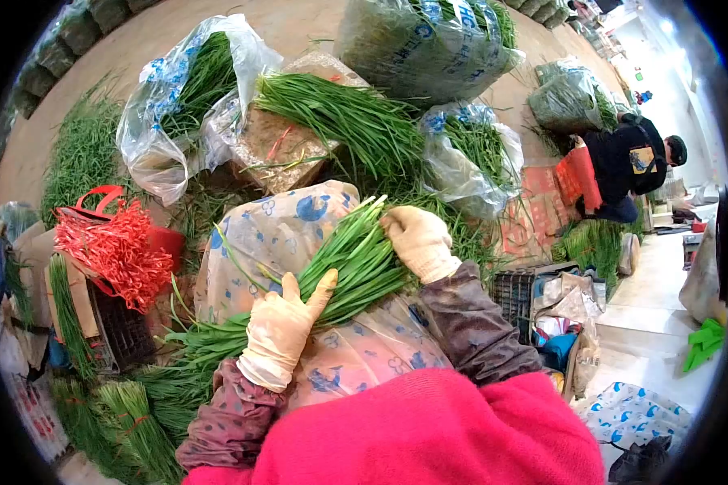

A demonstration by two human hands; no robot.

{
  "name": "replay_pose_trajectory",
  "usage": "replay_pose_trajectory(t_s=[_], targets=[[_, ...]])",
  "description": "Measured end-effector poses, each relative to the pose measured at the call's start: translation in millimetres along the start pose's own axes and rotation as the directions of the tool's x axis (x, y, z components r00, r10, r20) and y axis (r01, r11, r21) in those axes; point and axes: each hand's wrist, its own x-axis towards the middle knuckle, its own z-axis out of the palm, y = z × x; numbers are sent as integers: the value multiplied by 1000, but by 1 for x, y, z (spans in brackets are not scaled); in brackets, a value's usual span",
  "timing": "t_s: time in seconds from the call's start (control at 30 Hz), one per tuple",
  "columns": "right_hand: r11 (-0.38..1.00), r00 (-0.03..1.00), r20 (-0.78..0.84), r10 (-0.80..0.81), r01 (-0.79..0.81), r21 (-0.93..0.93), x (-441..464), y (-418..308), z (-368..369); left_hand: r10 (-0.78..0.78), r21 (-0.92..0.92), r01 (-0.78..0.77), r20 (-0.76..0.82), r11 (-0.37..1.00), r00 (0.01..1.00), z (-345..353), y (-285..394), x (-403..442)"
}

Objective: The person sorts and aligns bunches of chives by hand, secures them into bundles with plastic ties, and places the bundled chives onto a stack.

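Note:
A loose bunch of garlic chives lies across my lap on a patterned plastic apron, pale stem ends toward the upper right. My left hand, in a pale glove, rests on the leafy side with thumb and forefinger spread; its other fingers are hard to make out. My right hand, gloved too, has its fingers curled at the stem ends, gripping some of them. The fingertips are partly hidden. More chives trail off past my left wrist.
Ahead, a block bears a chive pile. Plastic bags of chives flank it. Red ties heap at left above tied bundles. A black crate stands at right; beyond, a person bends over.

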Motion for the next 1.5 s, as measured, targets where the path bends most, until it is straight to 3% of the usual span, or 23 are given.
replay_pose_trajectory(t_s=[0.07, 0.1, 0.13, 0.23, 0.3, 0.33, 0.4, 0.5, 0.57, 0.7, 0.73, 0.77, 0.8, 0.87, 0.93, 0.97, 1.03, 1.1, 1.2, 1.23, 1.3, 1.43, 1.5], targets=[[994, 996, -90, 19, -9, 107, 8, 26, -3, 11, -25, -11, 13, 1000, 1000, -1, -1, -3], [997, 986, -149, 76, -77, 4, 14, 41, -6, 19, -12, -19, 9, 1000, 1000, -1, -2, -5], [977, 970, -115, 212, -212, 13, 18, 43, -23, 26, 3, -26, 3, 1000, 1000, 0, -3, -7], [927, 954, -101, 281, -297, -230, 30, 58, -46, 48, 5, -48, 5, 999, 999, -3, -4, -8], [974, 982, -48, 183, -187, -127, 26, 38, -57, 66, 17, -66, -10, 998, 998, -2, -5, -7], [979, 970, 135, 203, -198, -49, 36, 32, -56, 77, 27, -76, -27, 997, 997, -1, -5, -6], [996, 957, 289, -7, -20, 89, 43, 23, -45, 101, 47, -99, -30, 994, 994, -3, -4, -4], [994, 901, 433, 10, 39, -105, 48, -16, -31, 138, 71, -138, 6, 988, 990, -6, -7, -4], [953, 880, 441, 174, -39, -299, 67, -13, -2, 119, -52, -119, 8, 992, 993, -3, -15, -5], [975, 953, 212, 217, -201, -96, 74, 37, -19, 2, -358, 12, 39, 934, 999, -5, -22, -19], [952, 954, 205, 220, -255, 167, 69, 59, -24, -23, -362, 47, 71, 931, 997, -5, -23, -22], [922, 929, 218, 297, -339, 187, 57, 53, -46, -30, -358, 55, 75, 932, 997, -4, -23, -23], [914, 961, 141, 237, -270, 302, 49, 70, -47, -35, -367, 58, 68, 928, 997, -3, -24, -23], [867, 949, 214, 232, -302, 396, 20, 71, -66, -43, -359, 57, 47, 932, 998, 2, -23, -23], [758, 853, 446, 269, -474, 449, -11, 64, -84, -53, -341, 63, 39, 938, 998, 4, -20, -22], [763, 872, 463, 160, -407, 502, -31, 59, -89, -61, -322, 67, 29, 944, 998, 5, -18, -20], [777, 819, 567, 86, -411, 477, -58, 56, -83, -60, -317, 69, 38, 946, 997, 0, -13, -15], [742, 748, 651, 133, -510, 435, -71, 37, -73, -57, -307, 69, 46, 949, 997, 0, -9, -13], [743, 781, 598, 181, -507, 437, -73, 23, -40, -37, -245, 36, 4, 969, 999, 5, -5, -12], [585, 794, 589, 152, -552, 594, -76, 22, -30, -36, -238, 36, 2, 971, 999, 6, -7, -11], [395, 743, 669, 25, -622, 676, -75, 27, -30, -51, -188, 52, 9, 981, 999, 9, -9, -10], [559, 633, 758, -155, -576, 596, -83, 28, -68, -160, -262, 152, -8, 953, 987, 22, -18, -6], [633, 488, 861, -144, -623, 459, -85, 32, -89, -176, -308, 166, -5, 937, 984, 20, -20, -3]])
